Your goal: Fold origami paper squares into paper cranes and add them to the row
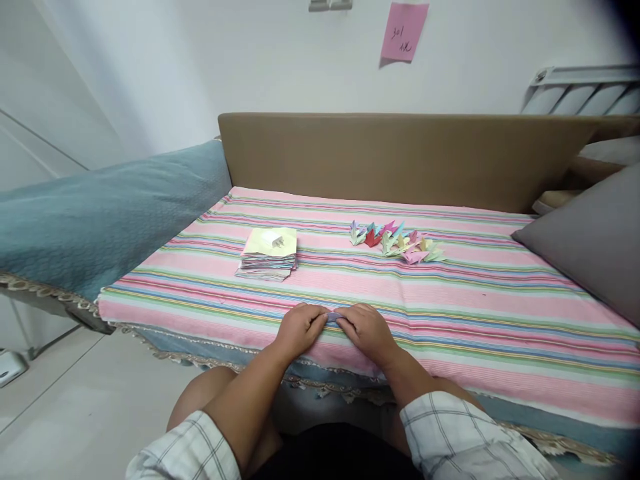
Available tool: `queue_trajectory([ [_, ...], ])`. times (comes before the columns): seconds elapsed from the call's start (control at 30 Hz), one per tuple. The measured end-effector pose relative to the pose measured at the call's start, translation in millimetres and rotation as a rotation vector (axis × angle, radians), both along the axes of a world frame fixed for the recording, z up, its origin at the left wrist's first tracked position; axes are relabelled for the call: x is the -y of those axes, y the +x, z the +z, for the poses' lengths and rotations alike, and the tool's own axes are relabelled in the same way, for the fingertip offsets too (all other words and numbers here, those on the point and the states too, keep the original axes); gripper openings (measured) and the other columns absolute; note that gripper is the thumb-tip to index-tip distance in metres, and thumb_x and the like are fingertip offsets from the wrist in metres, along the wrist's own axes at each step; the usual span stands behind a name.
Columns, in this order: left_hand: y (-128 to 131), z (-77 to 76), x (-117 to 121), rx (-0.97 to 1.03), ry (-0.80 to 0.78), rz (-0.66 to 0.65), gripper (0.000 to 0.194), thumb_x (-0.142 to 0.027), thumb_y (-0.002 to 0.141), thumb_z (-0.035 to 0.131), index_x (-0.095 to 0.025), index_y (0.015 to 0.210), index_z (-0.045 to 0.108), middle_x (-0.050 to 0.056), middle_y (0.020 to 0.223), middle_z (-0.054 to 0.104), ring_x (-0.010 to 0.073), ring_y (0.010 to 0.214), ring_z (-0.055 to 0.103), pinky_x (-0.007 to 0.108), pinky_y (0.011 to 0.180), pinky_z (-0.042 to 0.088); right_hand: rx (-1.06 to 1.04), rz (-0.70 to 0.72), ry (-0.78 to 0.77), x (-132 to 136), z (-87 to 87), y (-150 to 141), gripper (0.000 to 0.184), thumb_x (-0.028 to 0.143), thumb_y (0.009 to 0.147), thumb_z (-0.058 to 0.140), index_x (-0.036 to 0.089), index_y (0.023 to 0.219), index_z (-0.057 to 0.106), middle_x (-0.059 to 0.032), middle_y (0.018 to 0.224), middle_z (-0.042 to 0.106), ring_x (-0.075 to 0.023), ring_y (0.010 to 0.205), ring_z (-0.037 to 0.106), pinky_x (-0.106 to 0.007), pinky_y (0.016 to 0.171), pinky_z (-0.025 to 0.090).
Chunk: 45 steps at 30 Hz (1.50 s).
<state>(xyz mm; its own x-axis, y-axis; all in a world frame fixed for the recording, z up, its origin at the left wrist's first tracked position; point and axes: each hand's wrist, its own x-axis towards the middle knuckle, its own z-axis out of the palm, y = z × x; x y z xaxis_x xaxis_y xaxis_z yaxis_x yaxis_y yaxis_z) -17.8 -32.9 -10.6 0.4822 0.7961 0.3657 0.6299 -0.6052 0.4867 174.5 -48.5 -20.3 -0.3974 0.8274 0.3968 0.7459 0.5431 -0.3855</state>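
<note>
Between my two hands is a small folded piece of purple-grey paper (333, 317), low over the striped cloth (460, 313). My left hand (301, 328) pinches its left end with thumb and fingers. On the other end, my right hand (367, 331) is closed in a similar pinch. Most of the paper is hidden by my fingers. Farther back on the left lies a stack of square paper sheets (267, 263), yellow on top with a small white object (273, 239) on it. Several folded paper cranes (395, 241) in many colours lie to the right of the stack.
A brown backrest (380, 157) runs along the wall behind the cloth. On the left is a blue padded armrest (115, 213); on the right, a grey cushion (590, 233). A pink note (404, 32) hangs on the wall. The seat's fringed front edge is near my knees.
</note>
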Motion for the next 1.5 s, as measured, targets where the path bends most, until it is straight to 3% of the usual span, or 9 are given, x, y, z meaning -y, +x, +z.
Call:
queue_trajectory([
  [0.2,2.2,-7.6,-9.3,0.200,0.050,0.256,0.036,-0.032,0.087,0.045,-0.020,0.120,0.054,0.006,0.115,0.063,0.0188,0.102,0.059,0.035,0.088,0.048,-0.247,-0.249,-0.331,-11.3,17.8,9.7,0.028,0.033,0.082,0.047,0.022,0.100,0.066,-0.0017,0.095,0.070,-0.0184,0.084,0.063,-0.026,0.072,0.045],
  [0.47,10.4,-6.1,1.0,-0.069,0.263,0.134,0.030,-0.027,0.086,0.047,-0.024,0.114,0.058,0.004,0.123,0.060,0.0209,0.111,0.053,0.045,0.100,0.034,-0.204,-0.158,-0.664,-47.5,26.3,26.9,0.022,0.032,0.072,0.052,0.015,0.075,0.067,0.0031,0.057,0.060,-0.0112,0.053,0.051,-0.021,0.050,0.034],
  [0.63,18.6,-15.4,7.1,-0.281,0.297,-0.059,0.037,-0.036,0.090,0.044,-0.023,0.123,0.052,0.004,0.131,0.053,0.0232,0.125,0.041,0.048,0.108,0.023,-0.040,-0.171,-0.619,-57.6,24.2,22.6,0.017,0.028,0.070,0.054,0.016,0.070,0.066,0.0025,0.060,0.060,-0.0107,0.056,0.051,-0.021,0.052,0.034],
  [0.8,22.3,-20.4,4.7,-0.385,0.284,-0.096,0.042,-0.041,0.090,0.042,-0.023,0.127,0.048,0.005,0.133,0.052,0.0228,0.127,0.041,0.047,0.109,0.022,0.050,-0.300,-0.553,-51.6,33.6,18.0,0.016,0.031,0.068,0.058,0.018,0.076,0.066,-0.0025,0.072,0.066,-0.0158,0.066,0.056,-0.025,0.059,0.037],
  [0.93,22.8,-18.5,3.8,-0.392,0.270,-0.100,0.043,-0.041,0.089,0.044,-0.022,0.128,0.048,0.007,0.133,0.051,0.0231,0.127,0.040,0.047,0.109,0.023,0.229,-0.513,-0.255,-33.1,46.0,20.6,0.030,0.035,0.075,0.058,0.021,0.100,0.065,-0.0094,0.103,0.066,-0.0259,0.095,0.057,-0.035,0.075,0.043],
  [1.03,23.4,-16.2,4.3,-0.387,0.261,-0.105,0.043,-0.040,0.089,0.044,-0.023,0.128,0.048,0.006,0.134,0.050,0.0235,0.127,0.040,0.047,0.108,0.023,0.286,-0.337,-0.083,-10.9,42.4,20.7,0.035,0.024,0.086,0.042,0.019,0.117,0.058,-0.0101,0.124,0.058,-0.0240,0.114,0.051,-0.041,0.100,0.032],
  [1.17,23.7,-13.4,4.3,-0.384,0.239,-0.116,0.045,-0.039,0.089,0.042,-0.022,0.130,0.044,0.006,0.134,0.050,0.0241,0.128,0.038,0.048,0.109,0.021,0.358,-0.085,-0.098,13.3,17.9,15.5,0.050,0.034,0.091,0.036,0.017,0.138,0.036,-0.0078,0.145,0.034,-0.0246,0.135,0.027,-0.048,0.110,0.016],
  [1.3,22.4,-12.2,3.5,-0.385,0.228,-0.130,0.046,-0.038,0.089,0.042,-0.022,0.133,0.041,0.006,0.136,0.047,0.0239,0.129,0.037,0.049,0.109,0.020,0.379,-0.080,-0.186,17.4,1.3,14.6,0.060,0.049,0.091,0.031,0.017,0.142,0.026,-0.0106,0.147,0.027,-0.0255,0.137,0.022,-0.053,0.109,0.013],
  [1.5,21.1,-9.0,3.0,-0.373,0.173,-0.136,0.040,-0.037,0.086,0.049,-0.023,0.124,0.048,0.006,0.136,0.048,0.0239,0.128,0.039,0.049,0.108,0.021,0.417,-0.101,-0.274,18.1,3.6,29.8,0.072,0.060,0.087,0.033,0.017,0.143,0.023,-0.0102,0.150,0.019,-0.0266,0.138,0.016,-0.056,0.109,0.014],
])
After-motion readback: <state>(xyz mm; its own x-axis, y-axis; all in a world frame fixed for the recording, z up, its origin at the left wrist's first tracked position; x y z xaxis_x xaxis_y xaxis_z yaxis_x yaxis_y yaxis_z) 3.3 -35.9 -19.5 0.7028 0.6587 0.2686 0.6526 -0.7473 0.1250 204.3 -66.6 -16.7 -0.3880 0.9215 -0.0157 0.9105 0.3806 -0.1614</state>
